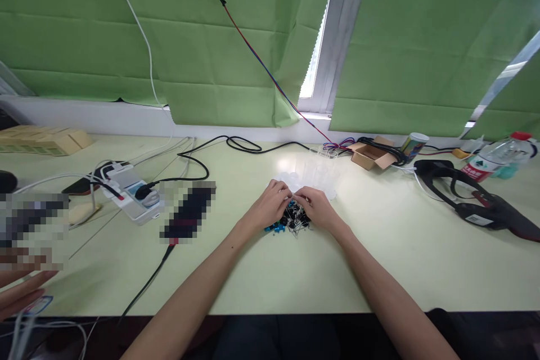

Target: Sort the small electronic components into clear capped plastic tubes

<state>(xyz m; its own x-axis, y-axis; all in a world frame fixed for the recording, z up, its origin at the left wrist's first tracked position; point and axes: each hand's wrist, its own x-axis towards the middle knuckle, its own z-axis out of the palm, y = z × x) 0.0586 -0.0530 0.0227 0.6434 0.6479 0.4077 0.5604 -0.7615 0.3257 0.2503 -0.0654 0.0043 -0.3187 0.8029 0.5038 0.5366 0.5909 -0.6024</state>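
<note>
My left hand (273,201) and my right hand (315,206) almost meet over a small pile of parts on the table. The fingers of both are pinched at the fingertips; whatever lies between them is too small to make out. Below the fingers, the pile (295,224) mixes black pieces with thin metal leads. Small blue parts (277,228) lie at its left edge, beside my left hand. Just beyond my hands stand clear plastic containers (323,176), faint against the pale tabletop. My fingers cover part of the pile.
A blurred-out phone (189,214) with a cable lies left, near a white power strip (137,202). Another person's hand (25,281) is at the far left. Rightward are an open cardboard box (369,155), a can (414,146), a black headset-like device (476,202) and a bottle (498,156).
</note>
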